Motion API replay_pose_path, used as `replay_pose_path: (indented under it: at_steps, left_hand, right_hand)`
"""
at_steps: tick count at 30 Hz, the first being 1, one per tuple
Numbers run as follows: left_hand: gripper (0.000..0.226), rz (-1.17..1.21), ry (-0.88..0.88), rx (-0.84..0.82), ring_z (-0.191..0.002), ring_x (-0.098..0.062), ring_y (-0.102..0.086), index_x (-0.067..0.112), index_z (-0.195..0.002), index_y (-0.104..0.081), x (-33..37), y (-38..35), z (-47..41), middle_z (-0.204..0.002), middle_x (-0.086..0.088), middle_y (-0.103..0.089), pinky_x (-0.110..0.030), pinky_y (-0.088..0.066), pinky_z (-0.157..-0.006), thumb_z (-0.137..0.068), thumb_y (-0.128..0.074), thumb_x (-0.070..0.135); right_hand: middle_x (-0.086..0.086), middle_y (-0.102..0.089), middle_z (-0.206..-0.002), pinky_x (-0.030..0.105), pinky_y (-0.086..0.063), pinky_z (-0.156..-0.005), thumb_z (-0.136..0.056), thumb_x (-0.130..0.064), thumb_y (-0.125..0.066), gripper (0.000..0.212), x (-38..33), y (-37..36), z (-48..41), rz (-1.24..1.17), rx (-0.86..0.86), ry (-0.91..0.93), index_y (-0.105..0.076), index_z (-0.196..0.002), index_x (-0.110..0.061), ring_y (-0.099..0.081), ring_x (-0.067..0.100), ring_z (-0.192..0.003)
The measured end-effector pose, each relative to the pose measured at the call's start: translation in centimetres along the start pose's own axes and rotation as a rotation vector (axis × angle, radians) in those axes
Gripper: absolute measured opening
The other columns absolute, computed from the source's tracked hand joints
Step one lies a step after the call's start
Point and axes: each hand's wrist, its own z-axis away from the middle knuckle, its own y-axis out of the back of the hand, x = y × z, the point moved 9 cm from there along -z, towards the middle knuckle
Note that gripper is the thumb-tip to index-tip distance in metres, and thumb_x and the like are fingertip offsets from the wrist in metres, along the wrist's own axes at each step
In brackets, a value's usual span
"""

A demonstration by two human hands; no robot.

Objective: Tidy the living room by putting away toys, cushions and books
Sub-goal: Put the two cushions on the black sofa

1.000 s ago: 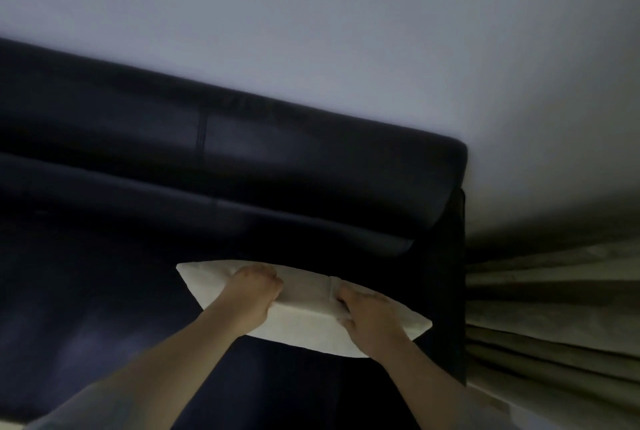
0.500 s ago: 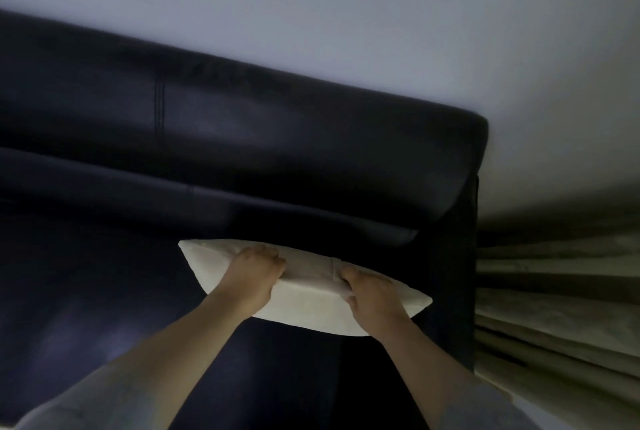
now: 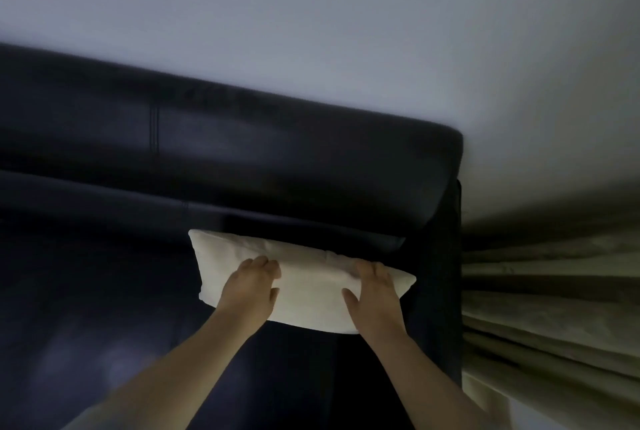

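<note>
A cream cushion leans against the backrest at the right end of a dark leather sofa. My left hand lies on the cushion's left half with its fingers laid over the top and the thumb spread on the front face. My right hand lies on the right half the same way, fingers reaching up the cushion and thumb apart. Both hands press flat on the fabric rather than gripping it. The cushion's lower edge rests on the seat.
A plain pale wall rises behind the sofa. Beige pleated curtains hang just right of the sofa's armrest. The dark seat stretches away to the left.
Both hands have let go of the cushion's top edge and now lie flat on its face. The cushion has turned more upright against the backrest.
</note>
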Motion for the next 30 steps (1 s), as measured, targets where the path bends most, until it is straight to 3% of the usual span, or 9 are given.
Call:
replay_pose_path:
  at_steps: [3,8,13,17,21,26,30]
  left_hand:
    - [0.025,0.068,0.021,0.004,-0.106,-0.007,-0.050,0.023,-0.118,-0.056,0.5,0.8,1.7,-0.115,0.010,-0.055,-0.016,-0.042,-0.086,-0.094,-0.054,0.025]
    - [0.020,0.187,0.021,0.058,-0.099,-0.001,-0.051,0.025,-0.112,-0.061,2.1,3.4,4.7,-0.106,0.014,-0.056,-0.009,-0.037,-0.080,-0.093,-0.056,0.023]
    - [0.016,0.351,0.066,0.182,-0.092,-0.001,-0.054,0.024,-0.106,-0.062,3.3,7.0,8.2,-0.101,0.015,-0.057,-0.007,-0.037,-0.072,-0.090,-0.061,0.022]
    - [0.014,0.495,0.085,0.280,-0.089,0.002,-0.055,0.029,-0.098,-0.060,4.6,10.0,11.1,-0.098,0.017,-0.057,-0.005,-0.038,-0.069,-0.088,-0.064,0.020]
    - [0.015,0.594,0.076,0.346,-0.090,0.001,-0.056,0.028,-0.099,-0.060,5.7,12.4,13.5,-0.098,0.016,-0.059,-0.007,-0.040,-0.070,-0.087,-0.065,0.021]
    - [0.018,0.617,0.022,0.362,-0.091,0.000,-0.057,0.029,-0.104,-0.060,7.2,14.8,15.9,-0.100,0.015,-0.061,-0.011,-0.043,-0.076,-0.088,-0.065,0.024]
    - [0.019,0.614,0.034,0.393,-0.091,0.002,-0.056,0.029,-0.107,-0.060,7.7,15.6,17.8,-0.101,0.016,-0.061,-0.009,-0.041,-0.072,-0.088,-0.064,0.026]
  right_hand:
    - [-0.004,-0.041,-0.130,0.023,-0.045,-0.092,-0.093,-0.026,-0.058,0.042,-0.2,1.0,2.0,-0.113,0.007,-0.027,-0.043,-0.132,-0.022,-0.045,0.014,-0.117]
    - [-0.009,-0.048,-0.118,0.008,-0.038,-0.069,-0.092,-0.026,-0.061,0.032,-1.0,3.3,5.1,-0.320,0.032,-0.050,-0.050,-0.122,-0.024,-0.049,0.004,-0.103]
    - [-0.010,-0.054,-0.111,0.005,-0.037,-0.067,-0.091,-0.027,-0.062,0.023,-1.9,7.2,8.3,-0.459,0.125,-0.060,-0.052,-0.111,-0.027,-0.050,-0.001,-0.093]
    - [-0.011,-0.057,-0.107,0.009,-0.038,-0.071,-0.091,-0.024,-0.062,0.018,-2.8,10.6,11.1,-0.511,0.168,-0.023,-0.051,-0.104,-0.030,-0.053,0.000,-0.093]
    - [-0.009,-0.059,-0.108,0.023,-0.044,-0.084,-0.090,-0.021,-0.063,0.021,-3.2,13.5,14.2,-0.555,0.222,-0.004,-0.052,-0.106,-0.030,-0.057,0.007,-0.099]
    - [-0.010,-0.059,-0.107,0.025,-0.047,-0.086,-0.090,-0.024,-0.064,0.022,-3.0,15.1,18.0,-0.583,0.255,-0.020,-0.052,-0.108,-0.031,-0.058,0.008,-0.099]
    - [-0.008,-0.059,-0.109,0.025,-0.047,-0.088,-0.091,-0.025,-0.063,0.022,-3.1,15.1,20.0,-0.564,0.209,-0.006,-0.052,-0.109,-0.029,-0.057,0.009,-0.100]
